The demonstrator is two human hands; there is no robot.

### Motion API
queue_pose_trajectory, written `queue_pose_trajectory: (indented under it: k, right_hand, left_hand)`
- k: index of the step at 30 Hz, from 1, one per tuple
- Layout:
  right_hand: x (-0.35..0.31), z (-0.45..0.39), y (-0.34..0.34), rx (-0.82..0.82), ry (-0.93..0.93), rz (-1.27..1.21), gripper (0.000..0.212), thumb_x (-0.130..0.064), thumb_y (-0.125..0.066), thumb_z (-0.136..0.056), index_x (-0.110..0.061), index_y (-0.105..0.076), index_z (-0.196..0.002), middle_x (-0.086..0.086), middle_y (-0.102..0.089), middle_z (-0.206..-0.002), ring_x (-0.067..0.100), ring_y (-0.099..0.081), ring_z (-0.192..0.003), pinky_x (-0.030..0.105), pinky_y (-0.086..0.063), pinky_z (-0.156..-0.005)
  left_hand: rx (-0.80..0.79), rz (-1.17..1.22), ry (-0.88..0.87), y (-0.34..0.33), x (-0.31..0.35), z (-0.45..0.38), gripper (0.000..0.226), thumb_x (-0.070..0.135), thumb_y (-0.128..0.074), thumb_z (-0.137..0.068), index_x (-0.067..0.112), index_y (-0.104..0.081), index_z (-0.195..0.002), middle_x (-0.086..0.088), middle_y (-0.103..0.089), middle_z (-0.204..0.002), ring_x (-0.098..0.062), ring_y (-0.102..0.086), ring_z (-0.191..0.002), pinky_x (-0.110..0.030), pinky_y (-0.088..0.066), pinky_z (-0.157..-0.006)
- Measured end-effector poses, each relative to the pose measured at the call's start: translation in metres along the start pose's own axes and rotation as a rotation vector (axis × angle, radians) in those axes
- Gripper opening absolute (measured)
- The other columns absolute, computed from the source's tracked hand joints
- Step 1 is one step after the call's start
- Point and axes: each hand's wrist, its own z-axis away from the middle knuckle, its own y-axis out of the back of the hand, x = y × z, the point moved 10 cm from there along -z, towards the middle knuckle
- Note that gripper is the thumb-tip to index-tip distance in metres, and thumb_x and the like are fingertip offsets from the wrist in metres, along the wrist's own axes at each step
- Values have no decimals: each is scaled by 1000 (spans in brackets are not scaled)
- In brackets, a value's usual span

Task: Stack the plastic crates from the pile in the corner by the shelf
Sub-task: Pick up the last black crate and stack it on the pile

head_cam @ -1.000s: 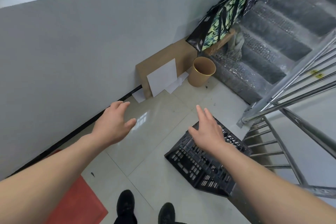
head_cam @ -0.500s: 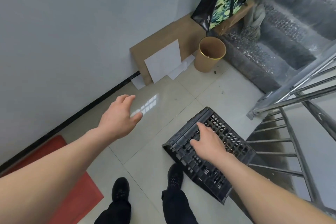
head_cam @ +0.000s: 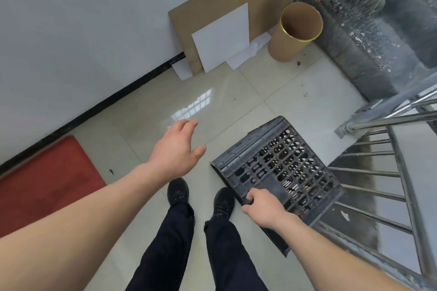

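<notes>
A person's right hand [head_cam: 262, 209] clenches the near rim of a tilted black lattice crate [head_cam: 276, 172] on the tiled floor [head_cam: 236, 92] beside a stair railing [head_cam: 390, 120], left hand [head_cam: 176, 149] spread empty; the crate looks rigid, light, best gripped at opposite rims.

One crate [head_cam: 281, 168], one tube [head_cam: 293, 33], two shoes [head_cam: 177, 191].

We see both forearms bare up to the frame's edge, with no sleeves, watch or rings on the left hand [head_cam: 173, 156] or the right hand [head_cam: 262, 210]. The legs wear dark navy trousers [head_cam: 170, 243] of plain cloth. On the feet are black lace-up shoes [head_cam: 177, 192] with a knitted, finely textured upper.
</notes>
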Motion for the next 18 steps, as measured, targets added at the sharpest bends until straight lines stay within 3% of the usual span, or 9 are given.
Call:
queue_pose_trajectory:
  k: [6,9,11,14,18]
  right_hand:
    - [0,-25,-30,-96,-18,16,40,-36,-62,-96,-23,-60,-133,5,-42,-133,30,-58,-122,33,-45,-104]
    - [-3,-32,-40,-159,-18,34,46,-33,-64,-95,-25,-59,-140,12,-36,-151,31,-50,-138,33,-39,-111]
    - [-5,-37,-40,-166,-16,23,48,-33,-65,-95,-29,-59,-142,11,-34,-153,32,-51,-137,35,-40,-113]
    - [-11,-43,-30,-105,19,104,47,-35,-63,-95,-37,-61,-142,5,-43,-145,33,-54,-133,41,-39,-115]
    - [-32,-45,7,95,96,168,39,-24,-59,-98,-40,-66,-133,3,-52,-136,28,-58,-129,41,-39,-112]
  left_hand:
    - [-29,12,-17,-20,-15,-12,68,42,-53,-93,21,-25,-152,0,-27,-157,-22,-30,-142,-42,-36,-109]
    - [-51,14,1,-30,-27,-16,68,42,-52,-93,21,-25,-152,1,-27,-157,-21,-30,-142,-41,-37,-109]
    - [-62,17,13,-35,-36,-18,67,43,-52,-94,22,-25,-152,2,-28,-157,-21,-31,-141,-40,-37,-108]
    - [-76,18,26,-38,-46,-20,67,43,-51,-94,22,-25,-152,1,-28,-157,-21,-32,-141,-38,-37,-106]
    - [-71,36,40,-31,-55,-24,67,43,-51,-94,22,-24,-152,2,-27,-157,-21,-32,-141,-38,-37,-107]
